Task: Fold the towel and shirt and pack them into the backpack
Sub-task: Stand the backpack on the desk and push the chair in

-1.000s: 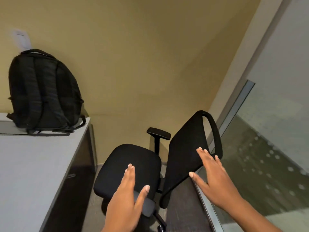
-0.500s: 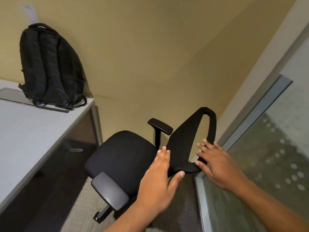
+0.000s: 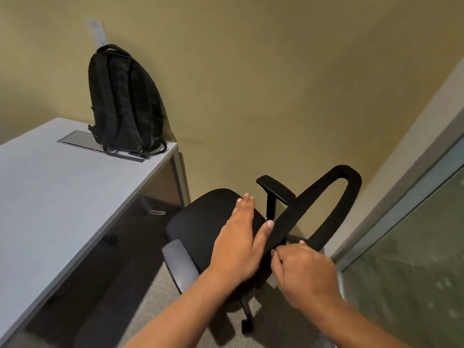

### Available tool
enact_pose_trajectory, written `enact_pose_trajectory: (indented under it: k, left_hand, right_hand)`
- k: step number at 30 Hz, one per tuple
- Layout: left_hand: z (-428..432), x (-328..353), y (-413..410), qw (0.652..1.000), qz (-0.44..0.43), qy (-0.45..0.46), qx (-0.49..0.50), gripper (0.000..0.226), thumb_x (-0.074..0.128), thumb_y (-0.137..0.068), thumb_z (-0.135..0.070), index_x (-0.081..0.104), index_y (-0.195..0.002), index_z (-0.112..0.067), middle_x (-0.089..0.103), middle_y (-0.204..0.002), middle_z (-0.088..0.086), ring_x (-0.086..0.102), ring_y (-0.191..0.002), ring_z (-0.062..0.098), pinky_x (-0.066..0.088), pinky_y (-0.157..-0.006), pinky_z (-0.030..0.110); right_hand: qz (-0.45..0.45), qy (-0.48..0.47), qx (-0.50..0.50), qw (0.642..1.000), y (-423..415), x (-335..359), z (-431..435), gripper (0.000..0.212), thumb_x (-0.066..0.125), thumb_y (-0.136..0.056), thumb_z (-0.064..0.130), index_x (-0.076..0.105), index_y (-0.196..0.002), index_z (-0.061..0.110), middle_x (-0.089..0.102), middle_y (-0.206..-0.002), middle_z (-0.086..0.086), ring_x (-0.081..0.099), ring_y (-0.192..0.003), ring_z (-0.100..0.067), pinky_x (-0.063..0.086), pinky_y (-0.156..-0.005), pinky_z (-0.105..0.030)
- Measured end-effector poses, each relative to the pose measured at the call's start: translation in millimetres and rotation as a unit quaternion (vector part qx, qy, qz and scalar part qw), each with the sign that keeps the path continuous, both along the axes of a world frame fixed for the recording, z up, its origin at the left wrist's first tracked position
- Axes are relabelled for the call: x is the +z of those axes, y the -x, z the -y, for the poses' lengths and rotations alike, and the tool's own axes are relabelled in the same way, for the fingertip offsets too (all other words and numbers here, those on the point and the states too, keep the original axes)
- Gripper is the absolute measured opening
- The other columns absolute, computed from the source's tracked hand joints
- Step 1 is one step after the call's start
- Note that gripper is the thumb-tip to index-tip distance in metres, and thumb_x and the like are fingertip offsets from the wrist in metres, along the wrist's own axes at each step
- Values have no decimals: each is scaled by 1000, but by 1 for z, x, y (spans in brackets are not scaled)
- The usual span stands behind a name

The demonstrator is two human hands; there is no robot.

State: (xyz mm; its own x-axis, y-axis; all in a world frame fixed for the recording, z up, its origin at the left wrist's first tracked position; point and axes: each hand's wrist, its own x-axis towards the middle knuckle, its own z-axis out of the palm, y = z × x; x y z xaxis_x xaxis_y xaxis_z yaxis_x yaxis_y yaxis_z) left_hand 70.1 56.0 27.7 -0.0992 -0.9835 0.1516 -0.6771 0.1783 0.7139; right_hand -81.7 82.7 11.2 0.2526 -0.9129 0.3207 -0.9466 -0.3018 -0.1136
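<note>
1. Nothing of the task shows as done: neither towel nor shirt is in view, folded or not, so I judge both folds and the packing are yet to do
2. The backpack (image 3: 123,101) stands upright at the far corner of the tabletop (image 3: 50,197), its top leaning on the wall and its straps facing the camera; from this side I cannot tell whether a zip is open, and nothing pokes out of it
3. Both hands are at a black chair (image 3: 208,222) beside the tabletop, well apart from the backpack
4. The left hand (image 3: 238,242) is flat, fingers straight and close together, thumb spread toward the backrest (image 3: 313,214); it lies over the seat and holds nothing
5. The right hand (image 3: 301,270) is a little blurred; its fingers curl round the lower edge of the backrest and grip it
6. By my reading the step in hand is shifting the chair, not cloth work; what is left is to find the towel and shirt, fold each, open the backpack and put both inside
</note>
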Motion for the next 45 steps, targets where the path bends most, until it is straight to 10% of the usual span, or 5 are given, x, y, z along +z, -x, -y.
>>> enact_pose_trajectory:
  k: [5,11,19,25,45]
  left_hand:
    - [7,0,-5,1000,-8,-26,4,67,37,-98,-52,14,-155,-23,8,-162,-12,2,-147,0,16,-117,26]
    - [8,-14,-36,996,44,-75,28,65,35,-100,-51,16,-155,-21,8,-162,-8,3,-148,4,15,-117,27]
    - [14,-21,-96,953,287,-92,35,70,21,-99,-57,10,-155,-15,4,-163,2,1,-150,15,11,-121,34]
    - [11,-22,-118,949,301,-89,19,63,17,-102,-50,12,-155,-17,4,-163,-1,-2,-149,13,11,-120,33]
    - [-26,-26,-133,950,309,-43,30,70,6,-87,-44,44,-144,-26,38,-153,-10,29,-143,5,22,-114,26]
  right_hand:
    - [-43,-67,97,992,-37,8,-24,23,67,-51,46,66,-52,23,61,-53,9,62,-56,-4,53,-58,-18]
    - [36,-45,260,964,-31,1,-26,26,55,-89,44,71,-103,29,71,-106,13,60,-111,-6,44,-106,-27]
    - [25,-132,26,991,51,17,50,84,12,-88,73,17,-156,24,11,-163,8,4,-150,-9,10,-120,-32]
    - [-43,-179,2,983,51,-4,55,98,-7,-80,79,37,-150,26,37,-156,4,26,-147,-13,22,-119,-36]
    - [-4,-78,11,997,16,-25,8,60,22,-100,46,57,-137,15,61,-136,0,52,-131,-18,36,-112,-38]
